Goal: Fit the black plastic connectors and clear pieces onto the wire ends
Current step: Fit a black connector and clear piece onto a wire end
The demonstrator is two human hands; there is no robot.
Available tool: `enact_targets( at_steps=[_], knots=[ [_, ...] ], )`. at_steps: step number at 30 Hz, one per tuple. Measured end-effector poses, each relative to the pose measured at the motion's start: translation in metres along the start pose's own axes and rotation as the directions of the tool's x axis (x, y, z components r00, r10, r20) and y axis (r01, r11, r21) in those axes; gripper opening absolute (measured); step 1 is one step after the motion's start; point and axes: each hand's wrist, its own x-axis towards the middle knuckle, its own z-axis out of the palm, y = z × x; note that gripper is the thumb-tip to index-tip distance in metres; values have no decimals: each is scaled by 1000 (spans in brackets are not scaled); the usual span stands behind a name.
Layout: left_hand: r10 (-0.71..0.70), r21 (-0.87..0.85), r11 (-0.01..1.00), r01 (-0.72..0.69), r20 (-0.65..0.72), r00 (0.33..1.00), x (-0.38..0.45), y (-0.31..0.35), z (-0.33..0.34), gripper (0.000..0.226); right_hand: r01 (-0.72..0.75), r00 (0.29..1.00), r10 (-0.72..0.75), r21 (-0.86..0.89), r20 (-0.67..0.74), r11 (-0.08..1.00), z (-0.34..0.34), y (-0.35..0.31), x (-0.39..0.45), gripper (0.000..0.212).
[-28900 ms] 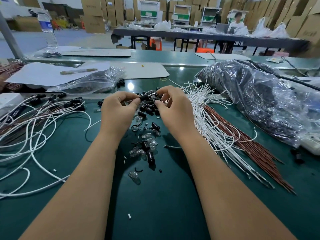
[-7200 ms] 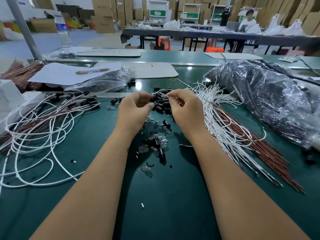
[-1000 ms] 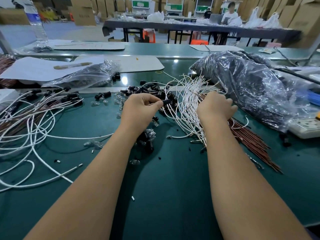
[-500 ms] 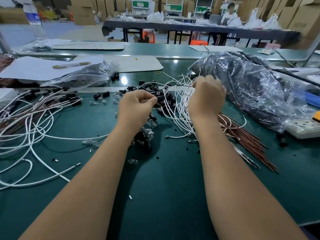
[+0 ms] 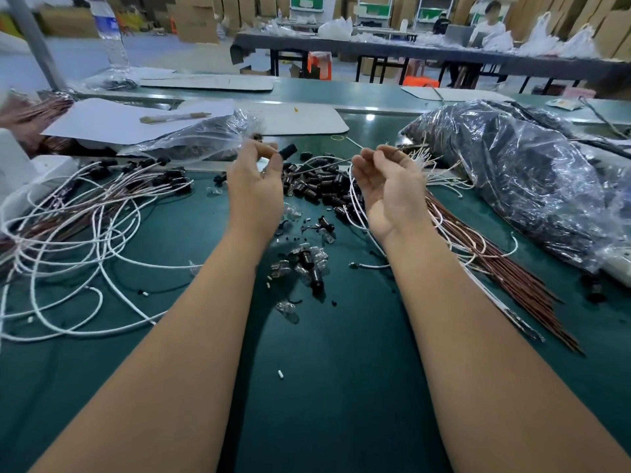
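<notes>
Both hands hover above a green desk (image 5: pixel 324 404). The left hand (image 5: pixel 254 186) pinches a black connector (image 5: pixel 288 151); the right hand (image 5: pixel 392 186), palm up, pinches a thin wire end (image 5: pixel 336 162). More connectors (image 5: pixel 317 186) and clear pieces (image 5: pixel 309 259) lie between the forearms, white wires (image 5: pixel 85 233) to the left, a plastic bag (image 5: pixel 519 179) right. Cardboard boxes (image 5: pixel 198 18) line the far room.

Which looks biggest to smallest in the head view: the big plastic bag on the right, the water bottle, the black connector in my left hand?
1. Plastic bag
2. Water bottle, farther off
3. Black connector, pinched by the left hand
</notes>
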Motion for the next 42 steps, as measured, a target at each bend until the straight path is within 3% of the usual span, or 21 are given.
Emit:
enact_targets(
  at_steps=[4, 10, 14, 20, 25, 42],
  knots=[
    [-50, 2, 999, 50, 104, 993, -4, -3, 4, 5, -83, 996, 82, 51, 29, 995, 1, 6, -1, 16],
    [-15, 71, 997, 7, 105, 994, -5, -2, 10, 3, -63, 978, 132, -377, 159, 924, 10, 27, -9, 11],
    [-43, 48, 998, 38, 112, 993, -4, -3, 12, 3, 18, 981, 82, -512, 174, 859, 12, 39, -11, 13],
    [-112, -6, 993, 114, 142, 984, 1, -9, 4, 6, 104, 994, -81, -371, 76, 923, 4, 25, -1, 12],
    [-99, 9, 995, 99, 152, 983, 2, -12, 1, 4, 167, 986, -159, -366, 52, 915, 1, 21, 1, 11],
    [-88, 6, 996, 88, 195, 977, 1, -10, 2, 4, 222, 975, -177, -508, 134, 833, -4, 25, 3, 14]
  ],
)
